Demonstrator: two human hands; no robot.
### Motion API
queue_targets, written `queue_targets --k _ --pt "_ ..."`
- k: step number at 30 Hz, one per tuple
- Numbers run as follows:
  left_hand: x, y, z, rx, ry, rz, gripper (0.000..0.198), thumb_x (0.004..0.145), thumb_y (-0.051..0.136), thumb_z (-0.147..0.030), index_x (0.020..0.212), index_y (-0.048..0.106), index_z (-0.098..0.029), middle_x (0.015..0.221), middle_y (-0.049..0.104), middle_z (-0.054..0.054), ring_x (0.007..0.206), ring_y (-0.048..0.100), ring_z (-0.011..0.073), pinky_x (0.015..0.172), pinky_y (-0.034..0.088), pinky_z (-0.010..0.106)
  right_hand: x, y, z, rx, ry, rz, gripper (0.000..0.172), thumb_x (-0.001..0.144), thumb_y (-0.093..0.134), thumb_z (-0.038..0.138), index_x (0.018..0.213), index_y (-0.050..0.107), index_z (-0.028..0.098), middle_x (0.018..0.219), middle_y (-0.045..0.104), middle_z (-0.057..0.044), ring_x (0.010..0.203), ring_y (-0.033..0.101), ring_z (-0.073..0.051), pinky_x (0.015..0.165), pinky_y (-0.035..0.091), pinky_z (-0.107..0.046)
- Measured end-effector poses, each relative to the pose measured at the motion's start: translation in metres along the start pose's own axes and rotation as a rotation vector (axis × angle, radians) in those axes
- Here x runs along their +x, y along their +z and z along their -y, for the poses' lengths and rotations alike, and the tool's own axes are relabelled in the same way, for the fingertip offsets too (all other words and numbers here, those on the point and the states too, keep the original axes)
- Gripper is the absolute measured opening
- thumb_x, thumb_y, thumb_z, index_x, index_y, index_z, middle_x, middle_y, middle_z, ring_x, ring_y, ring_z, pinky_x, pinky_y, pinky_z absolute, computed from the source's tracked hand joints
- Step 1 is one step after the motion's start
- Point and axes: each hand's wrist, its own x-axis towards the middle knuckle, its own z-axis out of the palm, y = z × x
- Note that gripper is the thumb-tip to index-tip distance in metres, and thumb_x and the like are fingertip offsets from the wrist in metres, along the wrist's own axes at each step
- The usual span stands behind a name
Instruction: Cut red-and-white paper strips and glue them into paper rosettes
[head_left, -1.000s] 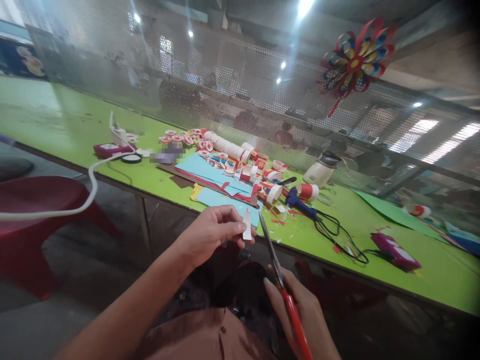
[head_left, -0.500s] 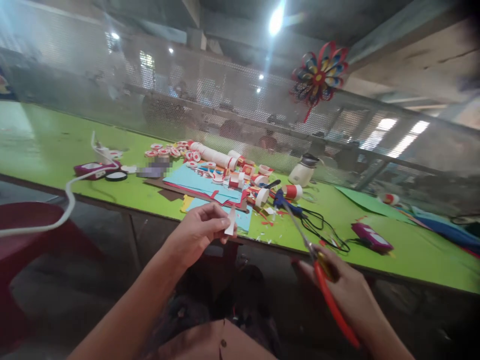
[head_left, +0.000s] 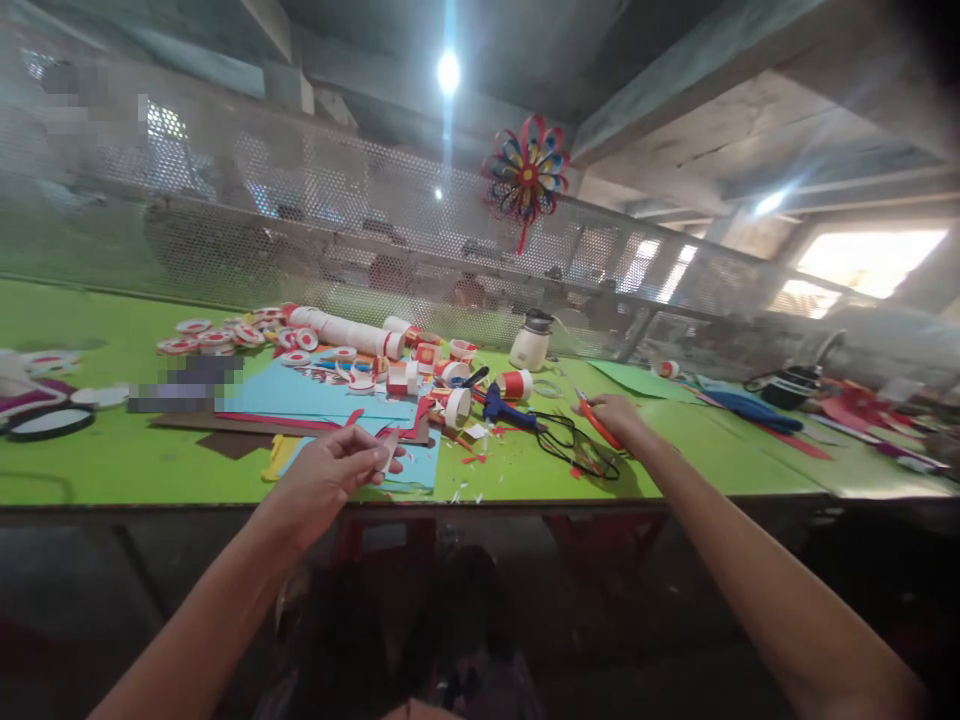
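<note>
My left hand (head_left: 330, 475) is closed in a pinch on a small white paper piece (head_left: 390, 448), held just above the near edge of the green table (head_left: 112, 460). My right hand (head_left: 615, 418) is stretched out over the table, its fingers wrapped round red-handled scissors (head_left: 596, 420), beside a black cable (head_left: 577, 450). A blue glue gun (head_left: 506, 408) lies left of that hand. Blue paper sheets (head_left: 330, 395) lie behind my left hand.
Red and white paper rolls and discs (head_left: 360, 345) are strewn across the table's middle, with a white jar (head_left: 530, 345) behind. A perforated metal screen (head_left: 337, 230) backs the table, with a paper pinwheel (head_left: 527, 175) hung on it. Green paper and more scraps (head_left: 750, 405) lie to the right.
My right hand has carried the scissors forward from my lap out over the table, by the black cable. My left hand has kept its pinch on the paper piece. The view has swung right.
</note>
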Motion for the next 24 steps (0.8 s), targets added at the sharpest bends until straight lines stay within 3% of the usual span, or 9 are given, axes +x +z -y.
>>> queue_targets --k 6,12,15,18,20,21,24 --pt "0.015 -0.005 0.008 0.134 0.014 -0.028 0.026 0.061 0.077 -0.033 0.067 0.06 -0.014 0.072 0.068 0.006 0.075 0.063 0.0174 0.06 0.044 0.023 0.047 0.029 0.02 -0.109 0.076 0.115 0.031 0.089 0.056 0.031 0.116 0.055 0.015 0.116 0.058 -0.008 0.098 0.06 -0.022 0.081 0.051 -0.039" --pt "0.016 -0.011 0.009 0.244 0.147 -0.081 0.025 0.064 0.075 -0.036 0.069 0.062 -0.015 0.074 0.069 0.006 0.075 0.063 0.0175 0.07 0.046 0.028 0.053 0.035 0.026 -0.237 0.013 0.16 0.028 0.087 0.057 0.032 0.109 0.059 0.013 0.109 0.062 -0.008 0.094 0.062 -0.021 0.079 0.051 -0.038" --pt "0.017 -0.021 0.004 0.253 0.222 -0.153 0.025 0.062 0.076 -0.034 0.069 0.062 -0.014 0.077 0.07 0.006 0.077 0.063 0.0182 0.074 0.047 0.03 0.047 0.023 0.028 -0.265 -0.066 0.078 0.032 0.078 0.066 0.032 0.094 0.068 0.004 0.1 0.067 -0.022 0.098 0.061 -0.035 0.077 0.047 -0.04" --pt "0.019 -0.027 -0.002 0.313 0.33 -0.192 0.022 0.064 0.075 -0.032 0.068 0.063 -0.014 0.084 0.069 0.008 0.081 0.063 0.0187 0.078 0.047 0.032 0.024 0.007 0.045 -0.226 -0.151 -0.066 0.041 0.082 0.059 0.033 0.111 0.064 0.004 0.108 0.064 -0.025 0.104 0.058 -0.037 0.079 0.044 -0.041" --pt "0.021 -0.024 -0.007 0.377 0.421 -0.137 0.017 0.067 0.072 -0.03 0.069 0.064 -0.015 0.09 0.068 0.009 0.085 0.063 0.0194 0.079 0.047 0.032 -0.006 -0.001 0.068 -0.128 -0.256 -0.12 0.039 0.087 0.05 0.038 0.113 0.064 0.012 0.102 0.069 -0.016 0.092 0.063 -0.027 0.075 0.045 -0.034" --pt "0.022 -0.02 -0.01 0.414 0.477 -0.083 0.013 0.07 0.07 -0.028 0.07 0.065 -0.016 0.092 0.067 0.009 0.088 0.062 0.0198 0.081 0.047 0.031 -0.024 -0.003 0.083 0.077 -0.378 -0.142 0.035 0.086 0.051 0.037 0.106 0.068 0.014 0.094 0.07 -0.013 0.083 0.064 -0.023 0.072 0.046 -0.031" --pt "0.022 -0.004 -0.017 0.551 0.646 0.108 0.006 0.076 0.064 -0.024 0.076 0.068 -0.019 0.097 0.066 0.01 0.095 0.06 0.0194 0.087 0.044 0.032 -0.084 0.0 0.127 0.591 -0.734 0.239 0.033 0.084 0.052 0.043 0.091 0.07 0.017 0.079 0.069 -0.005 0.068 0.061 -0.016 0.063 0.047 -0.026"
